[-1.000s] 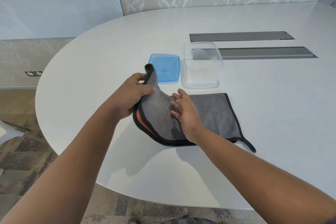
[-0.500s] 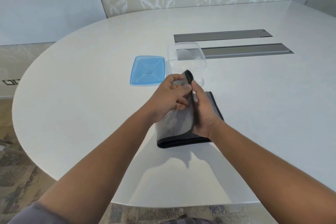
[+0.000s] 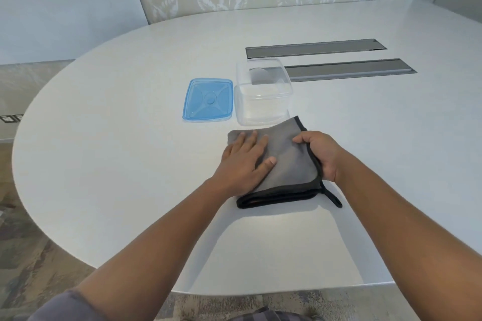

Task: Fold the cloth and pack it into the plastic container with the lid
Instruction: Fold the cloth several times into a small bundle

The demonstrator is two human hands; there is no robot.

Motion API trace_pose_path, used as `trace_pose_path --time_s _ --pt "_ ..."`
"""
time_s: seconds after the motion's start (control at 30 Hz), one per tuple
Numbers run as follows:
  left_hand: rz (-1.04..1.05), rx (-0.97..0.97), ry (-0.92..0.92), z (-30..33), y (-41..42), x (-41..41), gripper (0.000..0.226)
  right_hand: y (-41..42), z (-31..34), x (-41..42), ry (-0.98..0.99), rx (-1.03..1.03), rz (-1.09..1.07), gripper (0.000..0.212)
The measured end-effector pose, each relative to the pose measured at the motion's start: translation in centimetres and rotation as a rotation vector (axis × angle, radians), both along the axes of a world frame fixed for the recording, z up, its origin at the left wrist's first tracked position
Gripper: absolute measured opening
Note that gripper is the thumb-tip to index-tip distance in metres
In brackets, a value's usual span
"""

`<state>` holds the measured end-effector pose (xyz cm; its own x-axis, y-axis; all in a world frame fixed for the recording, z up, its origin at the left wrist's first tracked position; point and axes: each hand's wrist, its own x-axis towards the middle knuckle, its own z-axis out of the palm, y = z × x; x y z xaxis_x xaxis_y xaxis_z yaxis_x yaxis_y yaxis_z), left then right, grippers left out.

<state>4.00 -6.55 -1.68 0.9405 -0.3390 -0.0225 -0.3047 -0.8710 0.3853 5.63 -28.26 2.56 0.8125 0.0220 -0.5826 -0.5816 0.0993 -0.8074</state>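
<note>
A grey cloth (image 3: 289, 161) with black edging lies folded into a thick square on the white table (image 3: 117, 138), its hanging loop sticking out at the near right corner. My left hand (image 3: 243, 161) rests flat on the cloth's left half, fingers spread. My right hand (image 3: 319, 155) grips the cloth's right edge, fingers curled around it. Just beyond the cloth stands the clear plastic container (image 3: 263, 94), open and with nothing in it. The blue lid (image 3: 208, 100) lies flat to its left.
Two long grey cable slots (image 3: 315, 48) are set into the table behind the container. The table's curved edge runs along the left and near side, with patterned floor below. A leaf-patterned wall stands at the back.
The left half of the cloth was lifted and folded over to the right. Both hands then came down, and the cloth now lies flat as a smaller square.
</note>
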Motion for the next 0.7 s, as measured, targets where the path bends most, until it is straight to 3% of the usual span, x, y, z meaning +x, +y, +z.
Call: trace_pose_path --time_s 0.1,0.27,0.4,0.53,0.63,0.7 --pt "-0.013 0.112 -0.003 -1.2 -0.2 -0.3 0.084 -0.4 -1.1 0.2 -0.006 -0.051 -0.014 0.025" --pt "-0.003 0.156 0.007 -1.2 -0.2 -0.2 0.089 -0.4 -1.0 0.9 -0.136 -0.217 0.08 0.038" --pt "0.01 0.204 0.017 -1.0 -0.7 -0.3 0.101 -0.7 -0.7 0.9 -0.281 -0.68 0.176 0.065" --pt "0.036 0.233 0.009 -0.9 -1.1 -0.5 0.109 0.7 -0.2 -0.2 -0.481 -1.379 0.317 0.067" --pt "0.049 0.223 -0.021 -0.9 -1.4 -0.5 0.109 3.0 -0.1 -0.6 -0.726 -1.385 0.388 0.06" --pt "0.041 0.201 -0.043 -1.2 -1.4 -0.5 0.102 4.4 -0.8 -0.6 -0.746 -1.303 0.486 0.051"
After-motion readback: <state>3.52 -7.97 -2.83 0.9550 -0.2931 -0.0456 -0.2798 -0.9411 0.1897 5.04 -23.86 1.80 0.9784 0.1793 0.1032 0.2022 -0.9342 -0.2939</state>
